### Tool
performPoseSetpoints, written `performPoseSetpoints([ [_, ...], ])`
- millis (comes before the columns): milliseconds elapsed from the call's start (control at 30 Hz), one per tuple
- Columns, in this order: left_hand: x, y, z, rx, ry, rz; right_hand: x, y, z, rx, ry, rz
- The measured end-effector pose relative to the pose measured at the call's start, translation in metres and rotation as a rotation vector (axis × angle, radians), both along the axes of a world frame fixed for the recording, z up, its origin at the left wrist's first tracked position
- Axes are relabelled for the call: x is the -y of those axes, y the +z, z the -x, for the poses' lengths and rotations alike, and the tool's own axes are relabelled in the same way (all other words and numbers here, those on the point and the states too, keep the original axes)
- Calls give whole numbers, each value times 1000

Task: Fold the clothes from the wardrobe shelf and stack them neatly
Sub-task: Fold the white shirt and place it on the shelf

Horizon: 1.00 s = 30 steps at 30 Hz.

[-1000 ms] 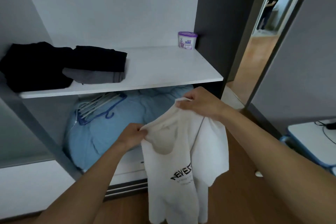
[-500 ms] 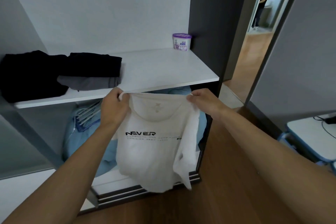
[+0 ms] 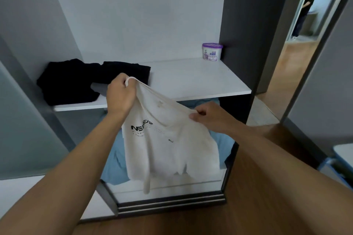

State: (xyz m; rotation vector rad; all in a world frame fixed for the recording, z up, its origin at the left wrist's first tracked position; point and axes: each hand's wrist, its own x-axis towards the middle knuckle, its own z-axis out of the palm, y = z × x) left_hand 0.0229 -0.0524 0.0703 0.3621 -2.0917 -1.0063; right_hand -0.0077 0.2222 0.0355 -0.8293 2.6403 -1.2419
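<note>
Head view:
- My left hand (image 3: 120, 95) pinches one shoulder of white T-shirt (image 3: 168, 145), raised in front of shelf (image 3: 191, 82).
- My right hand (image 3: 208, 116) pinches other shoulder, lower down. Shirt hangs tilted in air before wardrobe, print toward me.
- Progress, my judgement: this shirt not yet folded. Black clothes (image 3: 76, 82) at shelf's left, part heaped, part folded-looking, grey piece (image 3: 98, 89) under them. Heap likely left to do.
- Around: purple-lidded tub (image 3: 212, 51) in shelf's back right corner, apart from clothes. Blue bedding (image 3: 114, 164) fills compartment below, behind hanging shirt.

Purple-lidded tub (image 3: 212, 51), blue bedding (image 3: 112, 160), a person (image 3: 303, 11) standing far off
</note>
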Motion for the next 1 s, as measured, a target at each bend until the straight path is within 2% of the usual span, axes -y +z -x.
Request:
performPoseSetpoints([
  [100, 5, -4, -10, 36, 12, 5, 4, -4, 5, 13, -102, 27],
  [267, 4, -10, -22, 17, -77, -19, 17, -7, 10, 413, -325, 433],
  [367, 4, -12, -26, 18, -150, -52, 23, -3, 5, 435, -391, 495],
  [433, 7, -15, -29, 36, -184, -91, 20, -3, 1, 386, -338, 512],
  [500, 15, -20, -35, 93, -218, -136, 12, -5, -5, 295, -184, 429],
  [600, 28, -34, -51, 235, -253, -310, -1, -6, -9, 173, -37, 265],
  [700, 32, -49, -67, 323, -322, -440, -7, -13, -11, 68, 34, 225],
  [800, 34, -60, -75, 312, -453, -616, -15, -29, -11, 52, 101, 213],
  [900, 40, -67, -83, 373, -555, -539, -27, -45, -7, 64, 147, 90],
  [1000, 43, -76, -92, 539, -611, -316, -30, -62, -2, 73, 113, -41],
])
